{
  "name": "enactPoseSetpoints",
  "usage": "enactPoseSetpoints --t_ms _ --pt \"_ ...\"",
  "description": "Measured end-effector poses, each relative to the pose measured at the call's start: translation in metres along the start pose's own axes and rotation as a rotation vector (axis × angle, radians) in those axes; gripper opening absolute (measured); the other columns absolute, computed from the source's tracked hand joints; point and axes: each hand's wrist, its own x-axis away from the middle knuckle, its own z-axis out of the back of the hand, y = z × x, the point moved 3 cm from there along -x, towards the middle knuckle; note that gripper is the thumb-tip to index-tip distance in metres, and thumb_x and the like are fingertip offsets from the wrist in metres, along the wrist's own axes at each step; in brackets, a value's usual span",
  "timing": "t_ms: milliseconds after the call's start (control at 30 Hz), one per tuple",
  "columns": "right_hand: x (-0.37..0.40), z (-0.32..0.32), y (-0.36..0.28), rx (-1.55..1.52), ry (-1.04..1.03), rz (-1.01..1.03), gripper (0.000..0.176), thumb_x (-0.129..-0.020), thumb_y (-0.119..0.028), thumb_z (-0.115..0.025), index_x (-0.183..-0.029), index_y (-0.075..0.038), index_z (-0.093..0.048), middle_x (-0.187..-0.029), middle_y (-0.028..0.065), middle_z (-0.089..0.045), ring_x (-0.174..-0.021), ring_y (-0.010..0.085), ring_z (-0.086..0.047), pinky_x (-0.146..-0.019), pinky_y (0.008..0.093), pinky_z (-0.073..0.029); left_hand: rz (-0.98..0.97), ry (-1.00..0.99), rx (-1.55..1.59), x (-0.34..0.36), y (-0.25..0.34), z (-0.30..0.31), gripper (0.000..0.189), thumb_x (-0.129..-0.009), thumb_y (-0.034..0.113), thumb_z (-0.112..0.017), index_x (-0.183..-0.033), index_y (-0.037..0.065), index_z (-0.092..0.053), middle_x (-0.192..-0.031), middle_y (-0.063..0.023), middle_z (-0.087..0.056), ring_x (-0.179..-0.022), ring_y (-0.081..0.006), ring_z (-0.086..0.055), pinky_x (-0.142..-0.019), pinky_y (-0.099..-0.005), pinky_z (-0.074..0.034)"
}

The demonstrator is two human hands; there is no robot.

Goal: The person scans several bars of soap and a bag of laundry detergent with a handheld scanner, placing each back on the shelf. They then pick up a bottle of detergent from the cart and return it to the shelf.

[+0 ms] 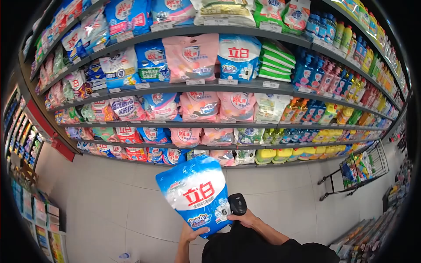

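A blue and white bag of laundry powder (199,193) with big red characters is held up, tilted, in front of me. My left hand (193,233) grips its lower left edge, the thumb lying over the front. In my right hand (242,217) is a black handheld barcode scanner (237,204), close against the bag's right side. The right thumb reaches the bag's lower right edge, and most of the other right fingers are hidden. A similar blue and white bag (239,57) stands on the shelf ahead.
Ahead, a long curved shelf (193,90) carries detergent bags on several levels, with bottles (313,72) to the right. A wire shopping cart (364,168) loaded with packages stands at right on the tiled floor (280,188). More racks (41,219) line the lower left.
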Motion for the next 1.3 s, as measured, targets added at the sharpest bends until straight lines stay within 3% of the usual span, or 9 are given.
enactPoseSetpoints --t_ms 100,233,267,367,533,900,1067,1167,1300 --pt "0.018 0.0 -0.019 -0.08 0.109 0.09 0.064 -0.077 -0.003 -0.083 -0.133 -0.003 -0.053 -0.125 0.0093 -0.061 -0.115 0.021 -0.058 -0.101 0.0379 -0.047 0.006 -0.08 0.066 -0.028 0.003 -0.015 0.069 -0.066 0.007 -0.084 -0.126 -0.002 -0.053 -0.114 -0.0128 -0.065 -0.103 -0.0216 -0.063 -0.092 -0.0363 -0.052" --pt "0.028 0.025 -0.032 -0.148 0.196 0.124 0.064 -0.077 -0.005 -0.082 -0.133 -0.004 -0.053 -0.127 0.0092 -0.061 -0.117 0.0227 -0.058 -0.104 0.0405 -0.044 0.036 -0.163 0.058 -0.065 -0.002 -0.037 0.061 -0.07 0.009 -0.081 -0.124 -0.002 -0.056 -0.114 -0.0139 -0.066 -0.102 -0.0217 -0.064 -0.091 -0.0361 -0.052" --pt "0.029 0.035 -0.033 -0.13 0.217 0.142 0.064 -0.078 -0.009 -0.083 -0.134 -0.004 -0.053 -0.127 0.0089 -0.061 -0.118 0.0225 -0.057 -0.104 0.0407 -0.044 0.067 -0.162 0.04 -0.074 0.002 -0.048 0.068 -0.067 0.007 -0.074 -0.13 -0.003 -0.051 -0.114 -0.013 -0.066 -0.101 -0.0216 -0.064 -0.092 -0.0346 -0.051" --pt "0.032 0.066 -0.037 -0.215 0.232 0.214 0.064 -0.079 -0.013 -0.082 -0.134 -0.004 -0.052 -0.127 0.0088 -0.061 -0.118 0.0226 -0.057 -0.104 0.041 -0.044 0.091 -0.201 0.105 -0.096 -0.006 -0.067 0.068 -0.067 0.008 -0.074 -0.13 -0.003 -0.05 -0.116 -0.0133 -0.065 -0.103 -0.0214 -0.064 -0.092 -0.0346 -0.052" --pt "0.027 0.106 -0.066 -0.233 0.125 0.258 0.078 -0.076 -0.027 -0.086 -0.141 -0.006 -0.047 -0.135 0.007 -0.057 -0.125 0.0229 -0.052 -0.106 0.0416 -0.043 0.084 -0.272 0.126 -0.125 -0.004 -0.102 0.067 -0.074 0.014 -0.078 -0.131 -0.004 -0.049 -0.118 -0.0158 -0.065 -0.106 -0.022 -0.063 -0.094 -0.0369 -0.052" --pt "-0.016 0.198 -0.13 -0.289 -0.053 0.208 0.083 -0.075 -0.02 -0.087 -0.144 -0.007 -0.043 -0.137 0.0064 -0.055 -0.127 0.0231 -0.051 -0.106 0.041 -0.043 0.164 -0.147 0.265 -0.188 -0.028 -0.154 0.086 -0.072 0.017 -0.078 -0.144 0.0 -0.034 -0.132 -0.0168 -0.055 -0.116 -0.0268 -0.059 -0.098 -0.0405 -0.05" --pt "-0.021 0.198 -0.173 -0.308 0.027 0.257 0.08 -0.076 -0.013 -0.085 -0.144 -0.006 -0.043 -0.137 0.0072 -0.055 -0.127 0.0227 -0.051 -0.106 0.0395 -0.042 0.141 -0.171 0.449 -0.224 -0.016 -0.173 0.071 -0.092 0.033 -0.067 -0.145 0.0 -0.033 -0.132 -0.0182 -0.055 -0.116 -0.0264 -0.06 -0.096 -0.0401 -0.053" --pt "-0.027 0.204 -0.181 -0.283 0.123 0.276 0.079 -0.076 -0.014 -0.085 -0.143 -0.006 -0.045 -0.136 0.0085 -0.056 -0.125 0.0229 -0.053 -0.105 0.0401 -0.043 0.252 -0.156 0.447 -0.249 -0.018 -0.171 0.069 -0.098 0.046 -0.055 -0.145 0.001 -0.033 -0.133 -0.0178 -0.055 -0.114 -0.0261 -0.062 -0.095 -0.0398 -0.054" --pt "-0.037 0.207 -0.194 -0.316 0.215 0.307 0.075 -0.077 -0.017 -0.084 -0.14 -0.005 -0.047 -0.132 0.0098 -0.058 -0.122 0.0244 -0.056 -0.103 0.0412 -0.045 0.352 -0.158 0.485 -0.285 -0.018 -0.173 0.064 -0.102 0.05 -0.044 -0.145 0.002 -0.035 -0.136 -0.0165 -0.055 -0.114 -0.0241 -0.062 -0.096 -0.0395 -0.052"
